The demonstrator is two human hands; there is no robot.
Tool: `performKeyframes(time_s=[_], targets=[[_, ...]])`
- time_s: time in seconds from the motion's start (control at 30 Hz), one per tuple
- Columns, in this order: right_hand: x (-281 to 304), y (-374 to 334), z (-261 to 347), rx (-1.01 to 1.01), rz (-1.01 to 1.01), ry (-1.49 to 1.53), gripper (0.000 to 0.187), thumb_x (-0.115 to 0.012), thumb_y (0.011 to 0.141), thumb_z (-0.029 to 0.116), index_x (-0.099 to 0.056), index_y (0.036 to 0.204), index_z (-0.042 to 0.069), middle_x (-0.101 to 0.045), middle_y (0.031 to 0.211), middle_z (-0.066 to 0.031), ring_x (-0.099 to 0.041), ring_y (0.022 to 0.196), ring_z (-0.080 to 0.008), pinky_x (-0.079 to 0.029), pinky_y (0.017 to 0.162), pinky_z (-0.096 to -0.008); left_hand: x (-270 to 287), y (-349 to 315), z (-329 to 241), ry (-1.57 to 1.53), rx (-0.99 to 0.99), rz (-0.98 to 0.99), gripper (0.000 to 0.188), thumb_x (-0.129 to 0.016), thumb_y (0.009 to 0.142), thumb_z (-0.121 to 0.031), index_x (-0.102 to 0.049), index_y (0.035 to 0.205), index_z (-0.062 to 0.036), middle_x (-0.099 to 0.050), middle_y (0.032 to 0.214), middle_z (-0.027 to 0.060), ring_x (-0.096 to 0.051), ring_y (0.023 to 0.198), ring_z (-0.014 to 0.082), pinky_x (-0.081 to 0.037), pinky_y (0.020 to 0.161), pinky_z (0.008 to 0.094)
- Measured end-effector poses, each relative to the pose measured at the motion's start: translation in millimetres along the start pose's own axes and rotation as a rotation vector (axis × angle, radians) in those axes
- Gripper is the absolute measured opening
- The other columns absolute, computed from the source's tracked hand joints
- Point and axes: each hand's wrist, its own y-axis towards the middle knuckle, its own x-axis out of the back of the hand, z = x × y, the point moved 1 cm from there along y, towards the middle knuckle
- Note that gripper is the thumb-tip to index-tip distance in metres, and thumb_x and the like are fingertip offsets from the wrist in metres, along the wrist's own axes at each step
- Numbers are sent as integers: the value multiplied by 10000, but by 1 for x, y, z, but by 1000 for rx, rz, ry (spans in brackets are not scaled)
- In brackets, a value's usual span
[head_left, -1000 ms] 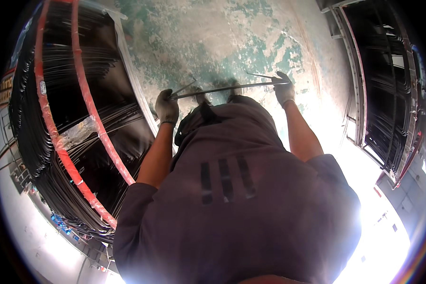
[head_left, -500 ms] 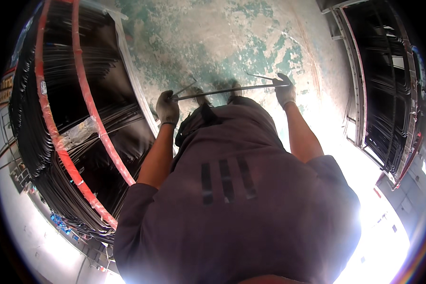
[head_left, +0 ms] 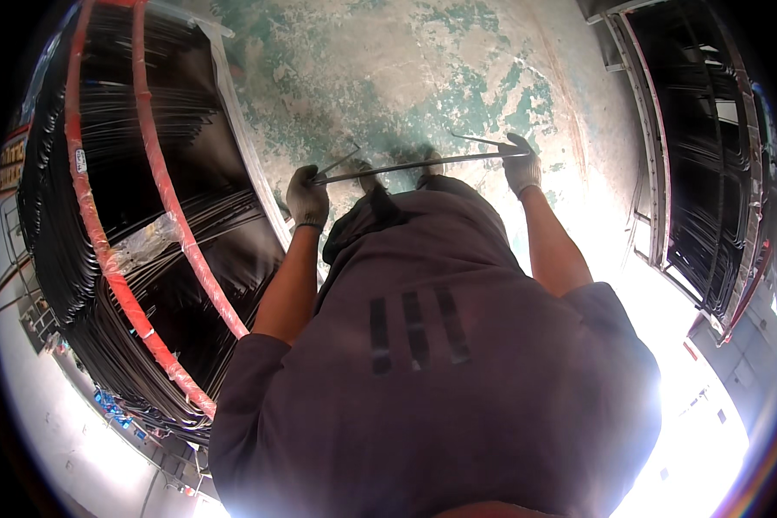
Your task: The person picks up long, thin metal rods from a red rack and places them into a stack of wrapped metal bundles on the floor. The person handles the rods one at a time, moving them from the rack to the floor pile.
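Observation:
A thin dark strip bent into a frame with angled ends point(head_left: 414, 166) spans the gap between my two gloved hands, in front of my waist. At its left corner my left hand point(head_left: 307, 197) is closed round it, and a short arm of the frame juts away from the glove. The right corner sits in my right hand point(head_left: 521, 164), whose thumb and fingers close on it. From there a second short arm points inward over the floor. Both gloves are pale knit with dark fingers.
To my left stands a rack with red wrapped bars point(head_left: 160, 173), packed with black bent strips point(head_left: 60, 224). Another rack point(head_left: 660, 155) holding similar black strips point(head_left: 708, 190) stands at the right. Worn green and grey floor point(head_left: 388, 69) lies ahead. Strong glare washes out the lower right.
Almost nothing differs. Both hands still hold the bent frame in the same place, and the view has shifted very slightly.

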Motion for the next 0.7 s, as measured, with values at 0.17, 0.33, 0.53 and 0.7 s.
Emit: performKeyframes(time_s=[0.17,0.33,0.53,0.7], targets=[[1,1,1,-13,-2,-7,453,-757,916,318,-707,1327,136,-773,1159,-174,-741,1098,-311,-570,948,-401,5,-2,-6,93,-23,-4,248,-761,934,-181,-739,1127,-27,-779,1059,169,-755,1006,290,-573,918,364],[-2,1,-5,26,-21,-41,465,-750,920,329,-698,1342,142,-768,1165,-184,-736,1109,-314,-568,950,-405,3,-3,1,21,-8,14,256,-740,939,-176,-732,1135,-12,-774,1064,177,-750,1005,295,-569,926,371],[-26,17,-68,298,-127,313,315,-694,965,215,-708,1234,51,-762,1095,-168,-717,1033,-244,-566,914,-419,0,-7,33,-261,-125,95,195,-721,939,-151,-707,952,42,-725,871,144,-667,753,222,-559,711,357],[-16,-26,-28,86,-52,-129,467,-757,933,352,-687,1317,97,-756,1131,-216,-732,1073,-365,-577,915,-440,-2,-12,77,87,-156,91,277,-773,825,-89,-708,1058,45,-747,1034,198,-708,982,326,-562,897,439]])
